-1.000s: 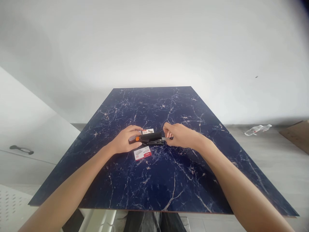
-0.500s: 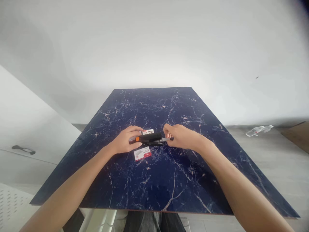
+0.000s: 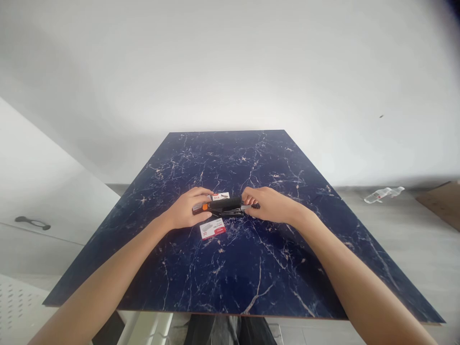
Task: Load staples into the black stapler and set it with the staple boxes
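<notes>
Black stapler [image 3: 228,204], fingers [image 3: 201,191] at both ends

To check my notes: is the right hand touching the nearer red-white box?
Apart: the head view shows blue tabletop between right hand and box.

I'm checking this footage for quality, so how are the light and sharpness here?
In the head view, light is soft, brightest on the wall; the top-right corner is dark; the black stapler loses detail; small print on the nearer box blurs.

The dark-blue marbled worktop [image 3: 230,160] lies open farther out; a flat white-and-red box [image 3: 212,229] obstructs nearside access to the black oblong stapler [image 3: 230,203].
</notes>
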`<state>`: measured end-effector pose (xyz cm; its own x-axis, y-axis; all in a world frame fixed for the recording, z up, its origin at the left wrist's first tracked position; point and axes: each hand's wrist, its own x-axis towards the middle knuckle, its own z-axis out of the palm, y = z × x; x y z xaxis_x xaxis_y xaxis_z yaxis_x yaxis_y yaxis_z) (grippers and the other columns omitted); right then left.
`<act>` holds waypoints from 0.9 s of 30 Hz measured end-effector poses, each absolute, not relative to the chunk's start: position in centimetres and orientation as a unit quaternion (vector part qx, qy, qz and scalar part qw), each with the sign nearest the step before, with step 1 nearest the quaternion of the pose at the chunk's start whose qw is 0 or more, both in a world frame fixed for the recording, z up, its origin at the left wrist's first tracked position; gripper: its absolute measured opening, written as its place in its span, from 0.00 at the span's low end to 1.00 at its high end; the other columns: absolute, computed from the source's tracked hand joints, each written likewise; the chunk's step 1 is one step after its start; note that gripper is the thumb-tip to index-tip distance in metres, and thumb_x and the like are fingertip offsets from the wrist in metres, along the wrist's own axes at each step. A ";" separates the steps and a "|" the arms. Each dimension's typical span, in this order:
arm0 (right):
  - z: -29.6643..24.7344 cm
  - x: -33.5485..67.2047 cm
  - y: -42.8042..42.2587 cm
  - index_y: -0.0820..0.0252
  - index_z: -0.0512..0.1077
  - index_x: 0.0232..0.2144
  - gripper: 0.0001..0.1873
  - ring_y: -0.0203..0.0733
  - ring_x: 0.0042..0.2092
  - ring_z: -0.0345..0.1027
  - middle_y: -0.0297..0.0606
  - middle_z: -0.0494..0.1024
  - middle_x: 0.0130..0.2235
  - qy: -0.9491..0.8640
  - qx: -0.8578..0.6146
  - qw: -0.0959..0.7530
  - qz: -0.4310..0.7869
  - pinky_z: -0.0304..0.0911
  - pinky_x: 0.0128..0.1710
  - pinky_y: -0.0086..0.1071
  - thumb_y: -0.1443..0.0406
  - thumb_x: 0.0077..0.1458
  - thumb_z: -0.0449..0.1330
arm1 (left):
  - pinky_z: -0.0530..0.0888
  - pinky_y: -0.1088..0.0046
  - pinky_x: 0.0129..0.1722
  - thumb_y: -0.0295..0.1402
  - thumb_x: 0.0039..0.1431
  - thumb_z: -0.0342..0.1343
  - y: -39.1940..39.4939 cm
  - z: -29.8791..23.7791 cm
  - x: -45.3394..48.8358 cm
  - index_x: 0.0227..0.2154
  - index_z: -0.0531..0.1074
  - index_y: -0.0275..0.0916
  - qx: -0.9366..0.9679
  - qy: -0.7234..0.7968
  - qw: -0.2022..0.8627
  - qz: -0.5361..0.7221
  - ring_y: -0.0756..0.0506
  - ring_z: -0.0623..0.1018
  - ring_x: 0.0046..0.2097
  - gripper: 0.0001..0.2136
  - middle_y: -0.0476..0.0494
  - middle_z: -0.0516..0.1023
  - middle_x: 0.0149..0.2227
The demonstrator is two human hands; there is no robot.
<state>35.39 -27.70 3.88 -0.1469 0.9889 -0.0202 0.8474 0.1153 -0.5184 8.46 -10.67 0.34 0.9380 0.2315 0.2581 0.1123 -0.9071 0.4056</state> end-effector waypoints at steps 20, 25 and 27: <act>3.2 35.8 -28.2 0.52 0.79 0.35 0.04 0.42 0.39 0.76 0.32 0.83 0.38 -0.699 -0.645 0.218 0.217 0.66 0.39 0.32 0.64 0.57 0.63 | 0.74 0.54 0.56 0.41 0.63 0.58 -10.7 0.4 8.4 0.53 0.76 0.43 0.965 0.087 0.196 0.152 0.35 0.73 0.57 0.18 0.36 0.73 0.59; 3.4 35.7 -28.3 0.53 0.77 0.34 0.04 0.42 0.39 0.77 0.33 0.82 0.36 -0.697 -0.644 0.233 0.212 0.67 0.39 0.33 0.64 0.59 0.61 | 0.73 0.54 0.56 0.40 0.63 0.57 -10.6 0.4 8.3 0.54 0.75 0.43 0.968 0.088 0.190 0.138 0.35 0.72 0.59 0.18 0.37 0.72 0.60; 3.5 35.7 -28.4 0.54 0.75 0.33 0.05 0.42 0.39 0.76 0.33 0.82 0.36 -0.683 -0.649 0.259 0.212 0.68 0.39 0.33 0.62 0.60 0.60 | 0.73 0.54 0.56 0.41 0.64 0.57 -10.7 0.6 8.3 0.54 0.74 0.43 0.969 0.088 0.186 0.137 0.35 0.72 0.59 0.18 0.37 0.72 0.60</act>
<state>35.65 -28.37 3.48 -0.0234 0.9966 0.0790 0.7766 0.0679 -0.6263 8.30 -10.67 0.57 0.9469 0.2222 0.2325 0.1202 -0.9151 0.3849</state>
